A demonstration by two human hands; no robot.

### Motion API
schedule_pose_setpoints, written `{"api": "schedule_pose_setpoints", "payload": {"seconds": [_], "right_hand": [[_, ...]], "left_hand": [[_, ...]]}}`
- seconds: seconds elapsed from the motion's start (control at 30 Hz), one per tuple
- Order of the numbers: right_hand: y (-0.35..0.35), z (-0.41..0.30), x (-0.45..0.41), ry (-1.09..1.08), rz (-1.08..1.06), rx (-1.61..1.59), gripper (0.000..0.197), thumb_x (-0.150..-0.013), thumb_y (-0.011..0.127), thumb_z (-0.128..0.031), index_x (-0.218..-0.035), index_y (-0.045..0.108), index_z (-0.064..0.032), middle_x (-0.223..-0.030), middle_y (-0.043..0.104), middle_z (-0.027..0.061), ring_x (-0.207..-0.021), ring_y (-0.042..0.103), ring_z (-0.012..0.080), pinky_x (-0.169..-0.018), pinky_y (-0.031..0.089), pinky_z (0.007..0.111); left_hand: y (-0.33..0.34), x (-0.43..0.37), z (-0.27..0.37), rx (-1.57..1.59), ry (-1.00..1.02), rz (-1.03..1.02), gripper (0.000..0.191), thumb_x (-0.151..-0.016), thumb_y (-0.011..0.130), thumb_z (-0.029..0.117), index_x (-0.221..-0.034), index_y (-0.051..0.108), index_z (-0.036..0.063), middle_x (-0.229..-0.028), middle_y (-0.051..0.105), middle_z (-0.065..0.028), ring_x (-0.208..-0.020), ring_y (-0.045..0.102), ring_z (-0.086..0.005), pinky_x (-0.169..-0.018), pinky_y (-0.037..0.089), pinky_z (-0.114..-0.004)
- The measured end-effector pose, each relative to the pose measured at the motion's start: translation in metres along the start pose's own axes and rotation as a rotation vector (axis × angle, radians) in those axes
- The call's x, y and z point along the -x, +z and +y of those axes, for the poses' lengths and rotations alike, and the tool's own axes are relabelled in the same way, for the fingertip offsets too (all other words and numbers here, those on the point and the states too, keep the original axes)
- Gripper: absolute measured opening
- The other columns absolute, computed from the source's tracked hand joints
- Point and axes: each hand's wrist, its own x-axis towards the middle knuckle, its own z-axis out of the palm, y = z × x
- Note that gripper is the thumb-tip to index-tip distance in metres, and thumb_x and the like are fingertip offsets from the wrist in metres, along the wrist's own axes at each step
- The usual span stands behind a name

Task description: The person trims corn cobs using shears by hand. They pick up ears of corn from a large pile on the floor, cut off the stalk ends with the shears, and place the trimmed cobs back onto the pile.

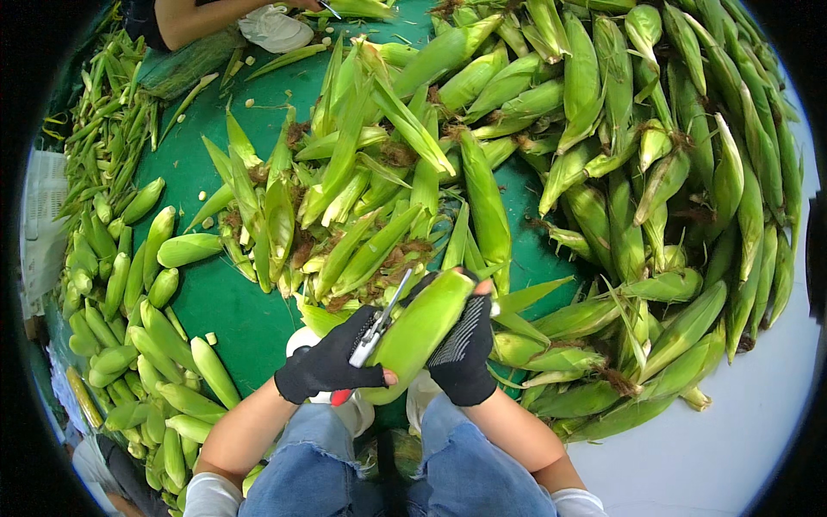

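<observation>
An ear of corn (418,329), still in smooth pale green husk, lies slanted between my hands above my knees. My right hand (466,346), in a black fingerless glove with grip lines, holds its right side, fingertips near the upper end. Hand shears (371,336) with a pale handle and a red part are gripped in my gloved left hand (329,358). Their metal blade points up along the ear's left side, and the left thumb touches the husk low down. Just beyond my hands is a heap of stripped husk leaves and brown silk (336,239).
Untrimmed corn ears (620,213) are piled on the right. Trimmed ears (155,355) spread along the left over a green sheet (194,148). Another person's arm (200,22) reaches in at the top left. A white crate (44,220) stands at the left rim.
</observation>
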Motion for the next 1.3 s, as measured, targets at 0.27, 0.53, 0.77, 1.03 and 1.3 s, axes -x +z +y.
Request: {"api": "schedule_pose_setpoints", "payload": {"seconds": [0.27,0.53,0.77,1.03,1.3], "right_hand": [[-0.119,-0.046,-0.044,-0.416,0.071,1.335,0.043,-0.08,0.058,-0.015,-0.118,0.042,-0.001,-0.114,0.049,0.0156,-0.103,0.049,0.0223,-0.085,0.04,0.029],[-0.129,-0.071,-0.133,-0.421,0.164,1.306,0.064,-0.074,0.064,-0.032,-0.121,0.037,0.0028,-0.115,0.048,0.0231,-0.109,0.047,0.0296,-0.09,0.037,0.034],[-0.07,-0.057,-0.146,-0.325,0.093,1.167,0.071,-0.063,0.073,-0.03,-0.119,0.039,-0.001,-0.104,0.055,0.0164,-0.092,0.055,0.0266,-0.08,0.043,0.034],[-0.012,-0.108,-0.024,-0.595,0.119,0.214,0.045,-0.076,0.058,-0.024,-0.113,0.044,-0.0029,-0.11,0.049,0.0095,-0.102,0.048,0.0244,-0.089,0.038,0.039],[-0.053,-0.049,0.019,-0.376,0.198,0.154,0.044,-0.074,0.059,-0.028,-0.109,0.047,-0.0042,-0.109,0.05,0.0073,-0.103,0.046,0.0211,-0.091,0.035,0.035]], "left_hand": [[-0.082,0.101,-0.013,-0.66,-0.269,-0.347,0.07,-0.061,0.071,0.042,-0.112,0.042,0.0027,-0.094,0.055,-0.0184,-0.085,0.057,-0.0333,-0.073,0.046,-0.039],[-0.128,0.368,-0.068,-0.971,-0.953,-1.079,0.071,-0.057,0.065,0.056,-0.105,0.054,0.0042,-0.106,0.056,-0.0171,-0.101,0.051,-0.0338,-0.087,0.039,-0.038],[-0.109,0.205,-0.026,0.224,-0.813,0.149,0.077,-0.066,0.068,0.013,-0.13,0.025,0.0076,-0.101,0.052,-0.0117,-0.091,0.053,-0.0193,-0.075,0.045,-0.029],[0.003,0.012,-0.002,0.832,-0.183,-0.336,0.072,-0.076,0.06,0.011,-0.135,0.018,0.0149,-0.098,0.047,-0.002,-0.085,0.05,-0.0091,-0.072,0.043,-0.024],[0.041,-0.019,0.01,1.102,-0.249,-0.229,0.066,-0.078,0.057,0.013,-0.132,0.02,0.0096,-0.101,0.055,-0.0104,-0.088,0.052,-0.0142,-0.081,0.041,-0.027]]}}
